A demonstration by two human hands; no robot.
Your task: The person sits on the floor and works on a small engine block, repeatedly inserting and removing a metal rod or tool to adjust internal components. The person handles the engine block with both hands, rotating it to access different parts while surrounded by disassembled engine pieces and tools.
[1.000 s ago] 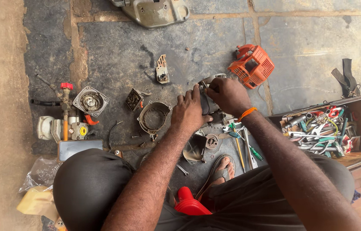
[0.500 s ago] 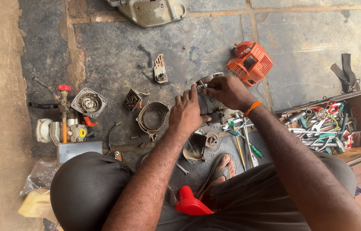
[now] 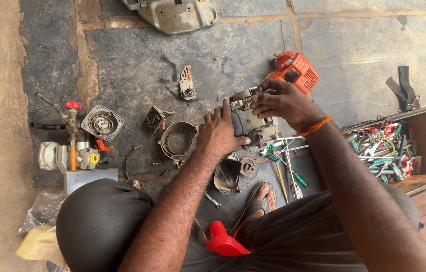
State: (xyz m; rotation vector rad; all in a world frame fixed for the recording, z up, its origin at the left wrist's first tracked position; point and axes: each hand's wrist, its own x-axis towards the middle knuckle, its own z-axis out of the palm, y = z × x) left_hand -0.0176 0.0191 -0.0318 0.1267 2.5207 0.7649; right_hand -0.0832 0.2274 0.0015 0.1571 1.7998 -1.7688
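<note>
A grey metal engine block (image 3: pixel 251 120) stands on the dark stone floor in front of me. My left hand (image 3: pixel 219 132) grips its left side, fingers wrapped on the housing. My right hand (image 3: pixel 279 100), with an orange band on the wrist, pinches a small part at the block's top edge. Whatever sits between those fingertips is too small to make out. An orange engine cover (image 3: pixel 297 70) lies just beyond my right hand.
Loose parts lie to the left: a round ring housing (image 3: pixel 177 139), a recoil starter (image 3: pixel 102 122), a pump with a red valve (image 3: pixel 67 151). Screwdrivers (image 3: pixel 284 168) lie by my sandalled foot (image 3: pixel 261 201). An open wooden toolbox (image 3: pixel 399 148) stands at right, a grey casing (image 3: pixel 175 15) at the top.
Both hands have stayed on the engine block. The right hand's fingers have shifted slightly at its top edge, and the view has drifted a little.
</note>
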